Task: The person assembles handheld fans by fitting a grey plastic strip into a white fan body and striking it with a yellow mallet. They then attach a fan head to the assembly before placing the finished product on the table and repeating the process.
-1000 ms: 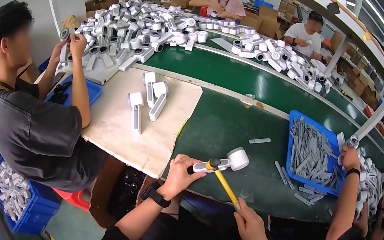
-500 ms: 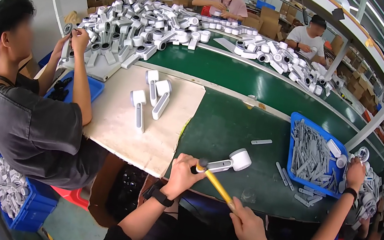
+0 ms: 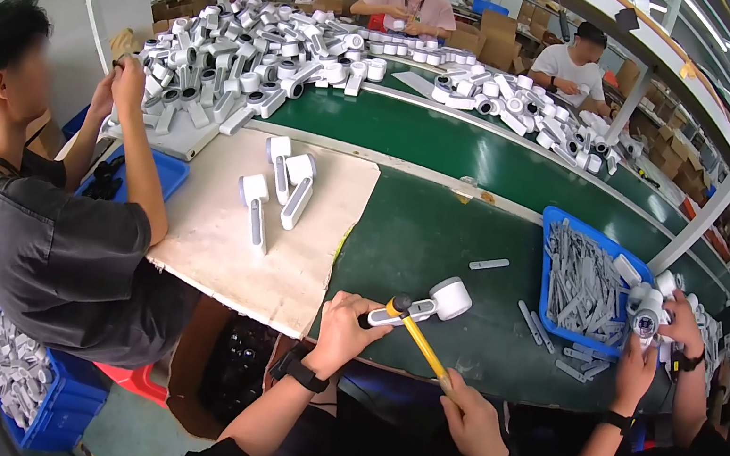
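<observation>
Gripping, at five o'clock in the view, the yellow handle of a slim black-headed hammer (image 3: 427, 350) in the closed right hand (image 3: 477, 425). Pinching, at six o'clock, between thumb and fingers of the left hand (image 3: 344, 332), the handle end of a white plastic device with a drum-shaped head (image 3: 446, 299). Pointing with its drum toward two o'clock from the left hand, near the front edge of a dark green workbench (image 3: 419, 246). Crossing over the device's handle with the hammer's black head; cannot tell touching from hovering just above.

Lying loose at four o'clock on the green surface, several narrow grey plastic strips (image 3: 529, 324). Just beyond, at three o'clock, heaped with similar strips, a blue rectangular plastic tray (image 3: 579, 337). Grasping a white round-ended part beside it, a co-worker's two bare hands (image 3: 635, 371).

Grouped at ten o'clock on a cream flat board (image 3: 302, 261), three white drum-headed devices (image 3: 256, 201). Seated at nine o'clock with both hands raised, a person in a dark grey T-shirt (image 3: 67, 238).

Running farther off at twelve o'clock, a glossy green conveyor belt (image 3: 371, 129). Piled between ten and eleven o'clock, a large heap of white devices (image 3: 229, 63); at one o'clock, a smaller white heap (image 3: 518, 104). Farthest, at twelve o'clock, a person in a pink top (image 3: 410, 6).
</observation>
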A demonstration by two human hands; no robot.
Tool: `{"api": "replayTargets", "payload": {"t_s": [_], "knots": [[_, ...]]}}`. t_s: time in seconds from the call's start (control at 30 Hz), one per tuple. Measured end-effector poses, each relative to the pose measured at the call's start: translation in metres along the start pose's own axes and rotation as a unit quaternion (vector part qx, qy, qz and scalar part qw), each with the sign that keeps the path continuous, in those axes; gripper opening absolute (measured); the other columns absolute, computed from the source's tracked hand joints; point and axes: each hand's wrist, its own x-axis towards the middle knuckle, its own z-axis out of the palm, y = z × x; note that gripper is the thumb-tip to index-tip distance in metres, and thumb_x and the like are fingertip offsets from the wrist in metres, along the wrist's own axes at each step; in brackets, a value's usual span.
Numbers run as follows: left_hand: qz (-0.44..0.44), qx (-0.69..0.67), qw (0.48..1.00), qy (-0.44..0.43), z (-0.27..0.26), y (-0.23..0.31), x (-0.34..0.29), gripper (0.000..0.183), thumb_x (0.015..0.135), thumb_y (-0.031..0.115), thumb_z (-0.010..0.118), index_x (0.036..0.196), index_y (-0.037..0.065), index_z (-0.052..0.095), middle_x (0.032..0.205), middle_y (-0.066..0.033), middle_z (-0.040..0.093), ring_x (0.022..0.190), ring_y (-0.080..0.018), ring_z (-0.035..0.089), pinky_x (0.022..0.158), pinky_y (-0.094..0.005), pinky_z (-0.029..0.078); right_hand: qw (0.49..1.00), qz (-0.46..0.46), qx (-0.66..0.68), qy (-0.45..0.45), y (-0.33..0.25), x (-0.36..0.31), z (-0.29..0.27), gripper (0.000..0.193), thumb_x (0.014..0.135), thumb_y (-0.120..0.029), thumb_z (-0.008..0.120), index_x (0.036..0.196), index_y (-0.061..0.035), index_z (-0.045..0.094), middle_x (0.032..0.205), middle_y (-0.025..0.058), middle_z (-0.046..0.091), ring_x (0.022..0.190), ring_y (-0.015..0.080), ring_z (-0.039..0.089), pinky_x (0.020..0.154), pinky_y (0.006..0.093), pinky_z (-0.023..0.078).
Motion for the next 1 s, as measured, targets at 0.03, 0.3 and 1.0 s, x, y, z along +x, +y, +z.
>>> {"api": "replayTargets", "payload": {"t_s": [0.03, 0.3, 1.0], "knots": [[0.002, 0.0, 1.0, -0.001, 0.0, 0.0, 0.0, 0.028, 0.066, 0.016, 0.086, 0.092, 0.009, 0.077, 0.083, -0.007, 0.069, 0.088, -0.0281, 0.06, 0.081, -0.0391, 0.048, 1.0, 0.009, -0.006, 0.001, 0.0, -0.002, -0.002, 0.046, 0.09, -0.005, 0.064, 0.135, 0.0009, 0.053, 0.098, 0.0201, 0.065, 0.087, 0.0358, 0.065, 0.078, 0.0368, 0.051], [-0.023, 0.006, 1.0, -0.02, -0.001, 0.0, 0.0, 0.027, 0.066, 0.015, 0.086, 0.09, 0.01, 0.077, 0.083, -0.0064, 0.069, 0.087, -0.0278, 0.06, 0.08, -0.0398, 0.048, 0.999, -0.007, 0.026, 0.044, 0.0, 0.002, 0.007, 0.047, 0.09, -0.006, 0.065, 0.135, -0.0002, 0.054, 0.097, 0.0193, 0.065, 0.086, 0.0357, 0.065, 0.077, 0.0382, 0.052], [0.03, 0.007, 0.999, -0.018, -0.002, 0.002, 0.0, 0.027, 0.071, 0.016, 0.084, 0.095, 0.008, 0.074, 0.09, -0.0084, 0.07, 0.086, -0.028, 0.061, 0.08, -0.0384, 0.048, 0.993, 0.006, 0.055, 0.103, 0.034, -0.001, 0.001, 0.047, 0.091, -0.005, 0.063, 0.136, 0.0014, 0.052, 0.1, 0.0222, 0.066, 0.091, 0.0351, 0.066, 0.081, 0.0353, 0.051]]}}
